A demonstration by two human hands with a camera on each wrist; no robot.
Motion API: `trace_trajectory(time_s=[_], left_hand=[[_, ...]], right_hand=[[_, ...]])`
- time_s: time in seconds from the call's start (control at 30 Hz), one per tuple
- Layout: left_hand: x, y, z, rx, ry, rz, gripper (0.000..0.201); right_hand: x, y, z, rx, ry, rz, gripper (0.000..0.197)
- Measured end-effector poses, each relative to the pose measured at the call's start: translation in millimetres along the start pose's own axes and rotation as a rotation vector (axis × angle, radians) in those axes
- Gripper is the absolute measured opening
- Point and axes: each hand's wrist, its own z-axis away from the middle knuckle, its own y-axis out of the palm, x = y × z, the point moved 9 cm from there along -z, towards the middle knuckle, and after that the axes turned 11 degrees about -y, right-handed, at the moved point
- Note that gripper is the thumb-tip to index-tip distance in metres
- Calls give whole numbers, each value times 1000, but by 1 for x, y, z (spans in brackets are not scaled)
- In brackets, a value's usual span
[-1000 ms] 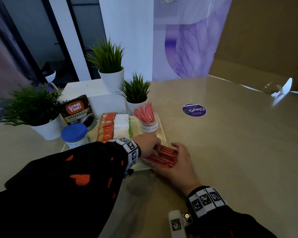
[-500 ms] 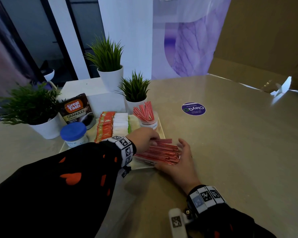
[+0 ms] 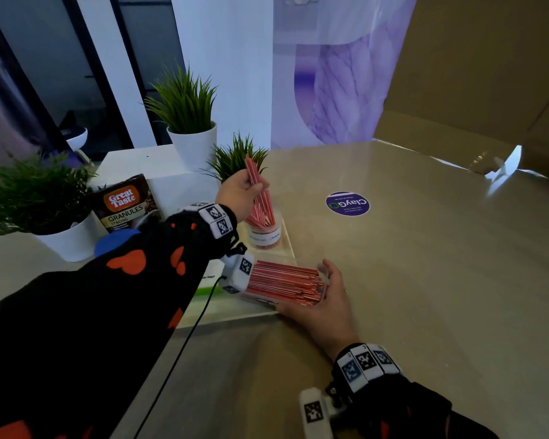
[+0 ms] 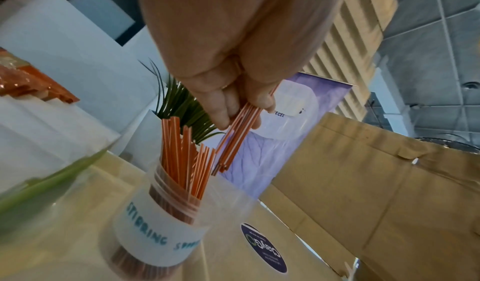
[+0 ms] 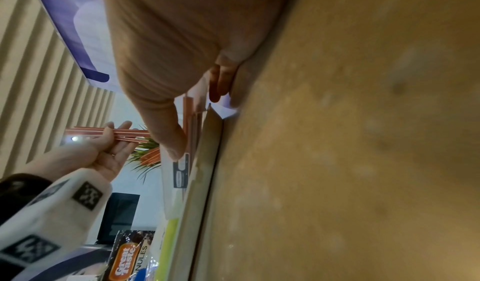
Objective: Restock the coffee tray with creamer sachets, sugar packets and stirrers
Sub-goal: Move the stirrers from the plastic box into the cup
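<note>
Thin red-and-white striped stirrers (image 3: 255, 176), a small bunch, pinched between thumb and fingers of the left hand (image 3: 239, 194), held tilted above the clear labelled jar (image 3: 263, 233) with lower ends at the jar's mouth among the stirrers standing there. Jar upright at the far right corner of the pale tray (image 3: 286, 245); label in blue letters reading partly "STIRRING" (image 4: 145, 232). More stirrers lying flat in a clear pack (image 3: 282, 282) at the tray's near right edge, cupped from the right side by the right hand (image 3: 322, 304), thumb along the top, fingers curled under. Orange sachets (image 4: 31, 84) stacked further left on the tray, seen only from the left wrist. Behind the tray, three potted green plants, the nearest (image 3: 235, 156) right behind the raised stirrers; a brown "Great Taste" coffee pouch (image 3: 126, 204) and a blue lid (image 3: 114, 243) to the left, mostly hidden by the dark sleeve (image 3: 108, 296) with orange hearts. Round purple sticker (image 3: 347, 203) on the tan tabletop (image 3: 425, 280), well apart to the right.
</note>
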Motion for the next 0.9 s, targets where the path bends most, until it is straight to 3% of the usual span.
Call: trace_trajectory(time_s=[0.23,0.37,0.67,0.83,0.9], left_hand=[[22,11,-25,-102,-93,-165,16],[29,6,-23,-159,-139,-142,17],[21,-3,-13,-145,-124,-180,55],[-2,-12,12,-246,51,-190,31],[-10,-2,24,-178,146,-200,17]], right_hand=[[1,-1,1,-17,7,60,138],[1,-1,1,-26,3,77,138],[-1,0,1,-29,2,40,136],[-3,1,1,-28,12,31,138],[-4,1,1,-31,6,37,137]])
